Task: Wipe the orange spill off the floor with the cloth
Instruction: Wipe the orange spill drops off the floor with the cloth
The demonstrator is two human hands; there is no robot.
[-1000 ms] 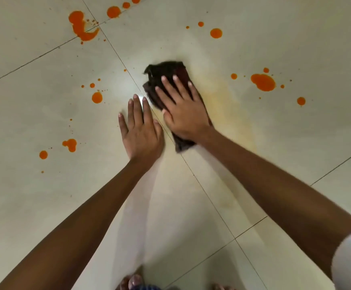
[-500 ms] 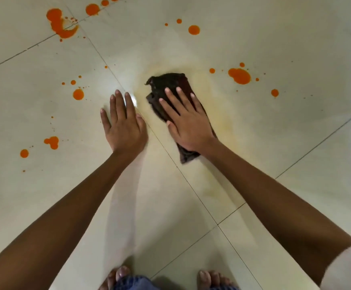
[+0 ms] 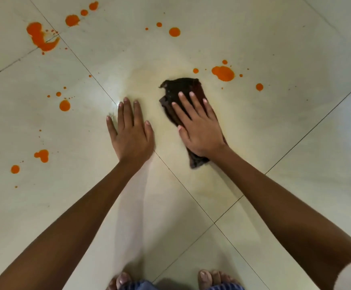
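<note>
A dark brown cloth [image 3: 177, 87] lies crumpled on the pale tiled floor [image 3: 275, 38]. My right hand [image 3: 198, 126] presses flat on it with straight, spread fingers. My left hand [image 3: 130, 132] rests flat on the bare tile just left of the cloth, apart from it. Orange spill drops dot the floor: a large blot [image 3: 223, 73] just right of the cloth's far end, a big splash [image 3: 43, 38] at far left, round drops [image 3: 174, 32] farther away. A faint yellowish smear [image 3: 160, 68] surrounds the cloth.
More orange drops [image 3: 64, 105] and small blots [image 3: 42, 155] lie on the left tile. Dark grout lines cross the floor diagonally. My bare toes [image 3: 209, 278] and blue trouser hems show at the bottom edge.
My right hand has slid the cloth rightward and nearer the large orange blot. My left hand stays flat on the tile. The view has shifted, showing my feet more.
</note>
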